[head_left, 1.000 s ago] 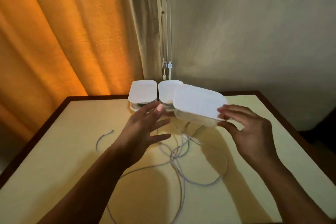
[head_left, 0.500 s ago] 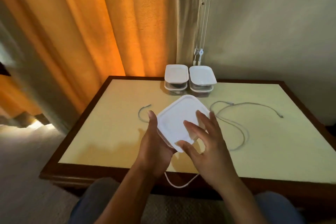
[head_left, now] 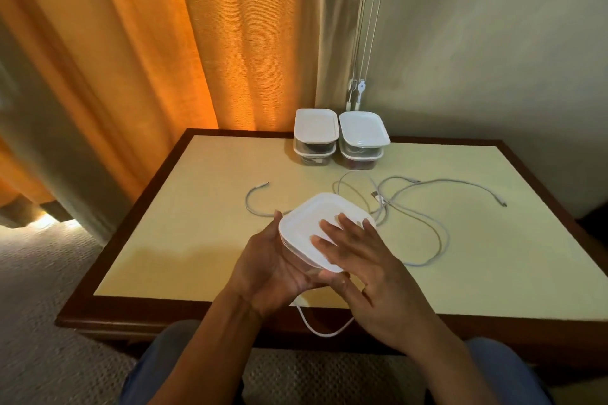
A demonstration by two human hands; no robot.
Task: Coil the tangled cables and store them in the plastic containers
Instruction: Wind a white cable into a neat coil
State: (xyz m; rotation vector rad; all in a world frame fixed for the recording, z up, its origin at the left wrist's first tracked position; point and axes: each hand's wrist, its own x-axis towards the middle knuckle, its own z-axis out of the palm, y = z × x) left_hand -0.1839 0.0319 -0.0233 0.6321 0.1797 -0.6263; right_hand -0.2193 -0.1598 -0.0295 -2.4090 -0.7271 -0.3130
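Note:
I hold a clear plastic container with a white lid [head_left: 318,220] above the near edge of the table [head_left: 184,240]. My left hand [head_left: 273,270] cups its left side and underside, fingers curled round it. My right hand [head_left: 357,260] lies on top with fingers spread flat on the lid. White tangled cables [head_left: 408,207] sprawl over the table behind and to the right of the container. One loop of cable [head_left: 324,329] hangs over the front edge. A cable end [head_left: 255,197] curves to the left.
Two stacks of lidded containers [head_left: 316,138] [head_left: 362,138] stand at the table's far edge, by the wall. An orange curtain [head_left: 197,43] hangs at the left. Blind cords [head_left: 360,89] dangle behind the stacks. My knees [head_left: 171,358] are under the front edge.
The container came from near the stacks toward me, now held by both hands. My left hand took hold of its side and my right hand moved onto the lid. The view pulled back.

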